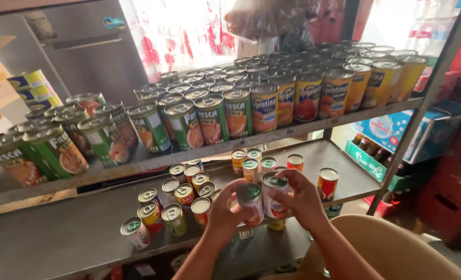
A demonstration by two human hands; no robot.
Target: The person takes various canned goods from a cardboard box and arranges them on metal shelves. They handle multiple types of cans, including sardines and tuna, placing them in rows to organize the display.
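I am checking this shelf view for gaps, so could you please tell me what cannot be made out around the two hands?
Head view:
- Left hand covers most of its small can; label unseen.
- Right hand hides the side of its can.
- Cans behind the upper shelf's front row show only lids.
- Backlit window is washed out.
- Lower shelf is cut off at left.

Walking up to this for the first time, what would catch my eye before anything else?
Probably the long row of green and yellow cans packed along the upper metal shelf, running from the left edge to the far right. Next, at bottom centre, the left hand and right hand each hold a small can side by side above the lower shelf, where loose small cans stand scattered.
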